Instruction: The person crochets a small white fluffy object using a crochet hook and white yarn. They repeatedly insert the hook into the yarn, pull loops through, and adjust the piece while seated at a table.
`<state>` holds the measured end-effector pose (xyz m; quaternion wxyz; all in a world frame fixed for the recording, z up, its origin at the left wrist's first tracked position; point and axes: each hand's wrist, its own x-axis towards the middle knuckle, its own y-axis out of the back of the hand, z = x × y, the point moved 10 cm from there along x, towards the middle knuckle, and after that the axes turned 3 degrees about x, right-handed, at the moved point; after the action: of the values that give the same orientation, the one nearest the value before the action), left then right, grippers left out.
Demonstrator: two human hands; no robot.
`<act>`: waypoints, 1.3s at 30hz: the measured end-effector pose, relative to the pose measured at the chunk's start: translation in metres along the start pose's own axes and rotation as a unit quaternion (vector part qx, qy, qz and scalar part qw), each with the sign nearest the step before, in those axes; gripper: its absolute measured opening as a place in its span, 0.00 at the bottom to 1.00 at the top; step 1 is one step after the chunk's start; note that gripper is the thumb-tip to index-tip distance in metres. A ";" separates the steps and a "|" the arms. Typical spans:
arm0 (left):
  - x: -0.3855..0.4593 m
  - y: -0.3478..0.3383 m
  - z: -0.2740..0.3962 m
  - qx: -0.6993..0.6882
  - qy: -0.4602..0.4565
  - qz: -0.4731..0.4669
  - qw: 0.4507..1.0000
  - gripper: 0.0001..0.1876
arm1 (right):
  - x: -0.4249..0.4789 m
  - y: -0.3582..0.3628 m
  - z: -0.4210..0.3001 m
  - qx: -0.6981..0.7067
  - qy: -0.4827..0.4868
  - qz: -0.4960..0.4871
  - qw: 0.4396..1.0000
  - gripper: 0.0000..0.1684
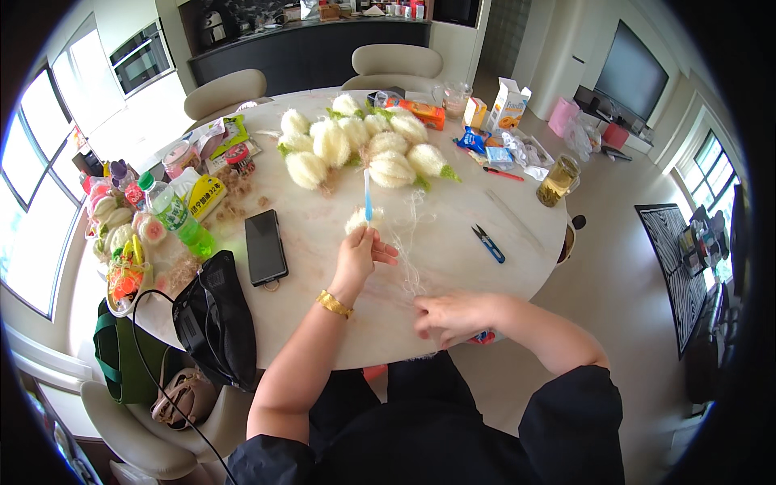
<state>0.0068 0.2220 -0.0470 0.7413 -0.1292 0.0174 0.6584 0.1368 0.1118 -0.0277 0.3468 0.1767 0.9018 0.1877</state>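
Observation:
My left hand point(357, 251) holds a slim tool with a light-blue handle point(368, 206) upright between thumb and fingers. Just behind it lies a small cream fuzzy yarn piece point(353, 219), partly hidden by the hand. My right hand point(454, 315), blurred, is at the table's near edge with its fingers bent; whether it grips anything is unclear. Loose pale yarn strands point(411, 254) run along the table up to its fingertips. Farther back lies a heap of cream fuzzy bulb-shaped yarn pieces point(330, 143) with green tips. Blue-handled thread snips point(488, 244) lie to the right.
A black phone point(266, 247), a black pouch point(221, 321) and a green drink bottle point(176, 213) are on the left. To the right are a clear ruler-like strip point(514, 218), a red pen point(503, 174) and a glass mug of tea point(558, 180). Boxes and packets stand behind.

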 end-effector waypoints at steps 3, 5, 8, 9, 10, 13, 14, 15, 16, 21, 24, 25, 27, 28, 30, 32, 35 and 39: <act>-0.002 0.001 0.007 -0.003 -0.011 -0.008 1.000 0.12 | -0.006 -0.007 -0.030 -0.238 0.205 0.010 0.949 0.07; -0.004 -0.005 0.009 -0.033 -0.012 -0.032 0.999 0.12 | 0.000 0.009 -0.033 -0.160 0.231 0.023 0.959 0.05; -0.010 -0.020 0.009 -0.086 -0.005 -0.085 0.993 0.12 | 0.012 0.072 -0.027 0.065 0.191 0.164 0.966 0.03; -0.012 -0.025 0.007 -0.102 0.006 -0.102 0.990 0.13 | 0.009 0.105 -0.031 0.035 0.200 0.293 0.934 0.02; -0.015 -0.035 0.007 -0.123 0.011 -0.145 0.982 0.13 | -0.001 0.134 -0.040 0.018 0.245 0.407 0.880 0.03; -0.022 -0.049 0.004 -0.150 0.044 -0.230 0.960 0.13 | -0.016 0.208 -0.029 0.058 0.273 0.572 0.771 0.04; -0.024 -0.047 0.006 -0.158 0.032 -0.235 0.959 0.13 | -0.020 0.234 -0.021 0.072 0.275 0.614 0.736 0.06; -0.023 -0.045 0.007 -0.171 0.027 -0.229 0.958 0.12 | -0.029 0.255 -0.013 0.049 0.264 0.662 0.700 0.09; -0.021 -0.043 0.011 -0.186 0.015 -0.225 0.956 0.12 | -0.040 0.274 -0.003 0.002 0.204 0.726 0.657 0.09; -0.016 -0.035 0.021 -0.241 -0.022 -0.211 0.947 0.11 | -0.026 0.244 0.016 -0.090 0.102 0.703 0.698 0.21; -0.013 -0.028 0.027 -0.268 -0.054 -0.185 0.944 0.11 | -0.030 0.157 -0.017 -0.218 0.146 0.659 0.705 0.26; -0.012 -0.023 0.027 -0.275 -0.062 -0.163 0.945 0.11 | -0.008 0.137 0.002 -0.133 0.062 0.543 0.827 0.27; -0.007 -0.015 0.031 -0.282 -0.076 -0.136 0.947 0.11 | 0.020 0.068 0.011 0.063 0.004 0.280 0.958 0.27; -0.007 -0.013 0.031 -0.283 -0.078 -0.130 0.947 0.11 | 0.026 0.025 0.005 0.176 -0.005 0.143 0.974 0.27; -0.005 -0.010 0.031 -0.284 -0.079 -0.121 0.948 0.11 | 0.028 -0.039 -0.014 0.200 -0.034 -0.026 0.979 0.31; -0.003 -0.009 0.029 -0.288 -0.078 -0.116 0.947 0.11 | 0.027 -0.093 -0.051 0.253 0.052 -0.200 0.945 0.30; 0.003 0.007 0.031 -0.306 -0.099 -0.082 0.943 0.11 | 0.025 -0.125 -0.054 0.250 0.041 -0.273 0.928 0.24; 0.011 0.035 0.035 -0.311 -0.140 -0.031 0.940 0.11 | 0.012 -0.096 -0.054 0.140 0.025 -0.274 0.951 0.19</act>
<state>-0.0311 0.2438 -0.0208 0.6795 -0.2600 -0.2961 0.6189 0.0724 0.0224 -0.0414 0.3344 -0.0350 0.9410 -0.0380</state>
